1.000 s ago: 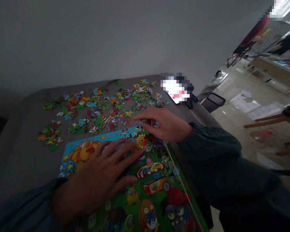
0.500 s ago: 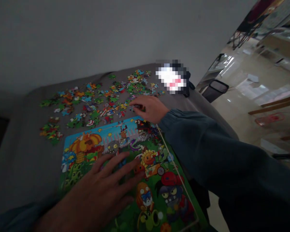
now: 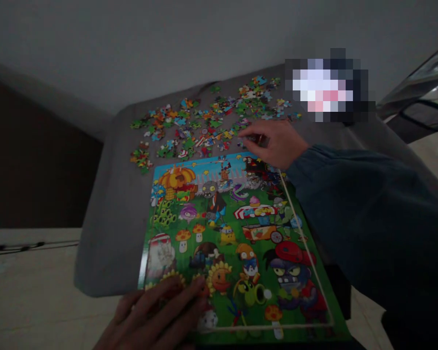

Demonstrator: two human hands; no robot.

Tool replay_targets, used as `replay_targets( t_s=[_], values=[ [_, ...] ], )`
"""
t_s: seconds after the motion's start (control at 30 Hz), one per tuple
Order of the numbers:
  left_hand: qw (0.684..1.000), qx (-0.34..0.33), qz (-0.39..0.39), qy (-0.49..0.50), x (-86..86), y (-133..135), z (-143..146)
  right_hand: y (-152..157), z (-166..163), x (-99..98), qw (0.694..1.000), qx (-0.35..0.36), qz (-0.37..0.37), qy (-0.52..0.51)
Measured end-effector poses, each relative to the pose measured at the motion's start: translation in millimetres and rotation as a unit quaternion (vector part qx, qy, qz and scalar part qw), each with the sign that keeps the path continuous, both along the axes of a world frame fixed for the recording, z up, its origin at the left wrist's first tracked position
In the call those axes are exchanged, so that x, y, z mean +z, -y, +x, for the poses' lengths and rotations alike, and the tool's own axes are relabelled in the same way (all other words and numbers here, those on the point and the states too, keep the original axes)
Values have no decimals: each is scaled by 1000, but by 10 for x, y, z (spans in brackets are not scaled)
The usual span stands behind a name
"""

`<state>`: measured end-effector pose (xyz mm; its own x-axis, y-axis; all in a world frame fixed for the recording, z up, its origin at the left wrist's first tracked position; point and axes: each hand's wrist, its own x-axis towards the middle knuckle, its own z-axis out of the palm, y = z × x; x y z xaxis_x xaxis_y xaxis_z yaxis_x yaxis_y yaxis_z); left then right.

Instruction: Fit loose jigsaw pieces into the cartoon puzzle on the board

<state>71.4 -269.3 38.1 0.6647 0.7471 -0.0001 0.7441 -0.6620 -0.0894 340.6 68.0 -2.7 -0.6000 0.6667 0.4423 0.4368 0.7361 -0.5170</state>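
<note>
Below me lies a jigsaw board printed with cartoon plants and zombies. My left hand rests over its lower left corner, fingers stretched out and nearly flat, beside a sunflower figure. Past the board's top right corner, my right hand is in a pinch close to the table; anything between its fingertips is too small to make out. Loose puzzle pieces are scattered in a wide band beyond the board, some just left of the right fingertips.
A grey cloth-covered table carries the board and pieces, with a wall behind it. A blurred-out object stands at the far right corner. A dark mesh bin is beyond the right edge, and a cable lies at left.
The view has swung left. My left hand has slid down the board, uncovering its middle. The sunflower, earlier over the cart's canopy, shows lower now. My right hand stays pinched by the pieces.
</note>
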Motion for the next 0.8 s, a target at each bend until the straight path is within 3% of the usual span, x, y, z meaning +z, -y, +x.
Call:
replay_targets(
  t_s=[0.37,0.8],
  values=[
    [993,113,-19,-24,18,402,-537,54,12,-48,1000,21,4,8],
    [989,148,-30,-12,-54,630,-576,91,30,-66,1000,28,-10,-4]
  ],
)
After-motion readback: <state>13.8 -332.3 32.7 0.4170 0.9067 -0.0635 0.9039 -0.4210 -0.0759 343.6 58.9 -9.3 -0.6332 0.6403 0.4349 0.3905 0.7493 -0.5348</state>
